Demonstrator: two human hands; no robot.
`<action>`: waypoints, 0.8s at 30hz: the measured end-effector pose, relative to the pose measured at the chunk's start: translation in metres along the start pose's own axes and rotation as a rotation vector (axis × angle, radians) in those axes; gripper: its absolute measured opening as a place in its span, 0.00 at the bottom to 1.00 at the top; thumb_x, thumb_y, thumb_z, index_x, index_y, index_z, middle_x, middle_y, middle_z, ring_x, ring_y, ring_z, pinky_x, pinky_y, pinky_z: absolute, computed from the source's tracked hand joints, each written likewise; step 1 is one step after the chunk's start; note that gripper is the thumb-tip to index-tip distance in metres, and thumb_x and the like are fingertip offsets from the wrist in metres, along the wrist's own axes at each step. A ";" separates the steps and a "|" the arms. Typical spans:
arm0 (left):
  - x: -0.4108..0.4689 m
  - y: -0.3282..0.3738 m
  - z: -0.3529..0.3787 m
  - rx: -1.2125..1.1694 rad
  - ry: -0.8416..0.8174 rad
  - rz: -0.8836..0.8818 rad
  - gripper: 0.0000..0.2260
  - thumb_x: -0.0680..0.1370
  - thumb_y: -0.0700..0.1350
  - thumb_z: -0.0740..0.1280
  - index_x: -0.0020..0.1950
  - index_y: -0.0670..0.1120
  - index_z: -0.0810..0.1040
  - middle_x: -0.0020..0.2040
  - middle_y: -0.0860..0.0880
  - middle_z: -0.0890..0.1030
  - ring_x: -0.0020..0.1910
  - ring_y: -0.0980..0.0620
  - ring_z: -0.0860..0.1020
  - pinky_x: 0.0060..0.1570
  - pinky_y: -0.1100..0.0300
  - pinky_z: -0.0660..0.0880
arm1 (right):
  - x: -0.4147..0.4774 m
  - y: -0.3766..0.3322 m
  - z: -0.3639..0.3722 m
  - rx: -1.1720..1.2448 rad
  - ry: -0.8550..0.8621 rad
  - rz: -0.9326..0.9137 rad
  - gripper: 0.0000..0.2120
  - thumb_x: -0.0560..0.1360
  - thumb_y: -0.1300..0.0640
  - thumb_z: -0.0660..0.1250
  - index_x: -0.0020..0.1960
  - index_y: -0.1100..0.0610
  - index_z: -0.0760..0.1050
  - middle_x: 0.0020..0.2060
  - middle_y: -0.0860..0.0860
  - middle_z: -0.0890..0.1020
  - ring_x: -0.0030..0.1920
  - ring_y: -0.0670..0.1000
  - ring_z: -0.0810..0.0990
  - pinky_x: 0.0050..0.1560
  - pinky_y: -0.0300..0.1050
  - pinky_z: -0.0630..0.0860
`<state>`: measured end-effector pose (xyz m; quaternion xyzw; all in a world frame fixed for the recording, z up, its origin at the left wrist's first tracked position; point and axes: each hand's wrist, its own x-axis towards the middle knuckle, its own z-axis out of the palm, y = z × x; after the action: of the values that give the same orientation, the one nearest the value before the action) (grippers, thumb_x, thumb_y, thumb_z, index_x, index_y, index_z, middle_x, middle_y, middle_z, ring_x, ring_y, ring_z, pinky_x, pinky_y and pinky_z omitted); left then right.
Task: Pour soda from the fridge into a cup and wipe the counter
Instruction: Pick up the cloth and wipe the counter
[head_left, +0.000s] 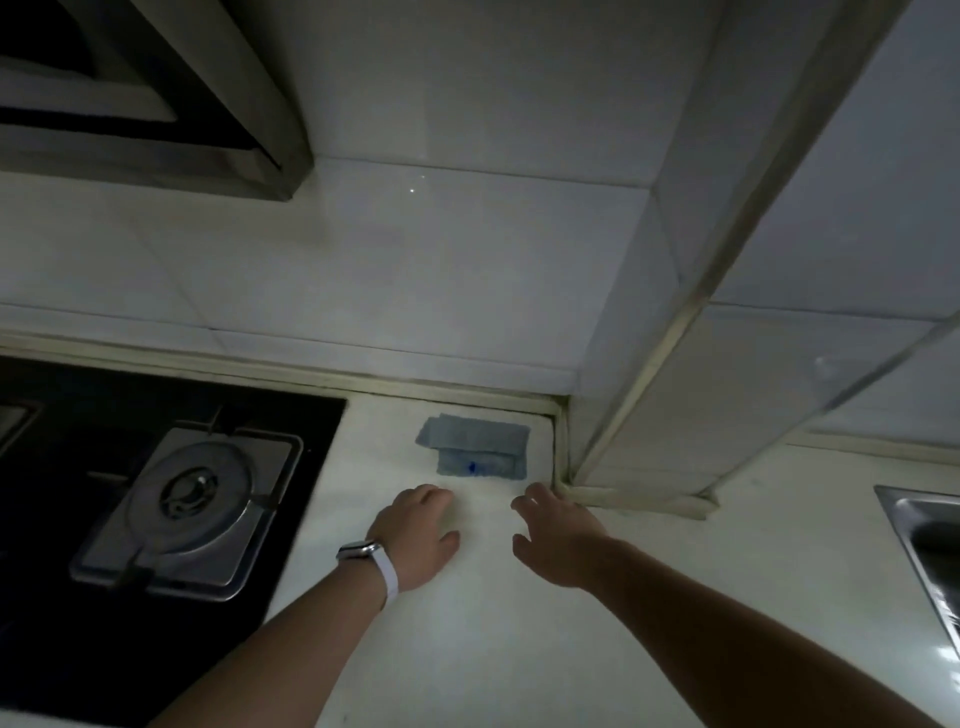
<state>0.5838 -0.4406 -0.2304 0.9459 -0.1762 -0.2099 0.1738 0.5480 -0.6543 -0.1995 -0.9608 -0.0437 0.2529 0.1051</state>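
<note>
Reaching toward folded blue cloth (475, 449) at back edge of counter (467, 649): left hand (415, 535), right hand (558, 540), both empty, fingers loose; wiping pending, pouring unverifiable.

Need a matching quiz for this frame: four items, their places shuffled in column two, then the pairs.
1 folded blue-grey cloth
2 round metal gas burner
3 steel sink basin
4 white-strapped wristwatch

A right edge of view
B wrist of the left hand
C set in the black hob
D counter corner by the tiled wall

Pairs: 1-D, 2-C, 3-A, 4-B
</note>
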 end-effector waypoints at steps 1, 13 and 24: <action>0.010 -0.002 0.000 0.000 -0.003 0.003 0.25 0.78 0.54 0.62 0.73 0.48 0.65 0.73 0.50 0.67 0.68 0.47 0.68 0.63 0.53 0.70 | 0.009 -0.001 0.000 -0.004 0.007 0.012 0.26 0.79 0.46 0.59 0.74 0.52 0.62 0.72 0.52 0.64 0.69 0.56 0.67 0.66 0.52 0.70; 0.133 -0.012 0.006 0.096 0.055 0.157 0.32 0.79 0.57 0.59 0.80 0.48 0.53 0.80 0.47 0.52 0.79 0.44 0.49 0.76 0.49 0.47 | 0.121 0.006 -0.001 -0.053 0.082 -0.037 0.32 0.80 0.52 0.59 0.80 0.55 0.49 0.79 0.52 0.49 0.78 0.54 0.47 0.77 0.51 0.50; 0.160 -0.032 0.035 0.115 0.006 0.177 0.31 0.82 0.55 0.54 0.80 0.46 0.43 0.81 0.47 0.42 0.79 0.48 0.40 0.76 0.52 0.41 | 0.161 0.015 0.036 -0.036 0.179 -0.134 0.30 0.81 0.51 0.56 0.79 0.57 0.52 0.79 0.55 0.56 0.78 0.56 0.54 0.77 0.55 0.53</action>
<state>0.7123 -0.4866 -0.3264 0.9357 -0.2700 -0.1803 0.1377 0.6707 -0.6406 -0.3099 -0.9761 -0.1029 0.1579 0.1082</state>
